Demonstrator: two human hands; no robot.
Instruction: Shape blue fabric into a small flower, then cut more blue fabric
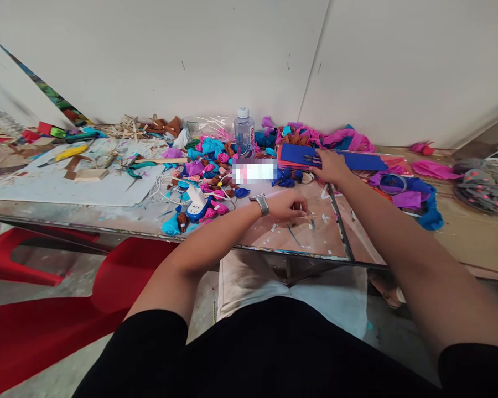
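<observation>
My left hand (288, 205), with a metal watch (262, 205) at the wrist, hovers at or rests on the near tabletop (265, 239). Its fingers curl inward; whatever they may hold is too small to see. Farther back, my right hand (332, 167) reaches over a stack of blue paper strips (363, 161) with red-orange sheets beneath. Between its thumb and fingers shows a small dark pronged tool (310, 158), its kind unclear. Dark blue paper flowers (288, 177) lie just left of this hand. A bright, blurred-out rectangle (255, 172) sits behind the left hand.
A clear bottle (244, 135) stands among colourful crepe paper flowers (205, 166). A blue-and-white power strip (197, 207) with cables, green-handled pliers (139, 167) and a yellow-handled knife (70, 152) are left. Grey bundles (485, 188) lie right. Red chairs (108, 287) stand before the table.
</observation>
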